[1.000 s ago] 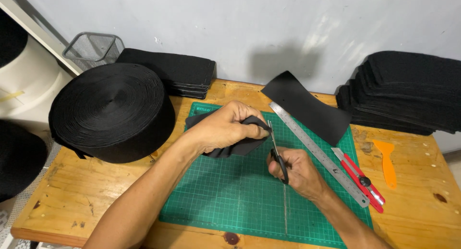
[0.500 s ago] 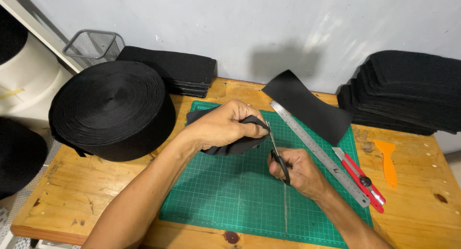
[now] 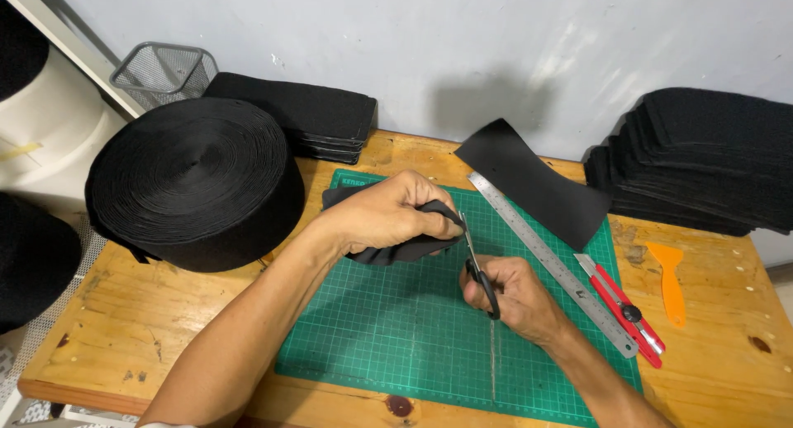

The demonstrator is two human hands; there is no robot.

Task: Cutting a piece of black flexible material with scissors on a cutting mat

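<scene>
My left hand (image 3: pixel 388 215) grips a folded piece of black fabric (image 3: pixel 388 252) over the green cutting mat (image 3: pixel 396 329). My right hand (image 3: pixel 514 294) holds black-handled scissors (image 3: pixel 477 267) with the blades pointing up at the fabric's right edge, just beside my left fingers. A loose black sheet (image 3: pixel 535 180) lies at the mat's far right corner.
A steel ruler (image 3: pixel 552 263) lies diagonally on the mat. Right of it are a red utility knife (image 3: pixel 624 311) and an orange scraper (image 3: pixel 669 275). A big roll of black strap (image 3: pixel 194 180) sits at left. Stacks of black pieces (image 3: pixel 702 159) stand right, another stack (image 3: pixel 301 118) behind, and a wire basket (image 3: pixel 163 67).
Both hands stay in nearly the same place; the scissors have shifted only slightly at the fabric's edge.
</scene>
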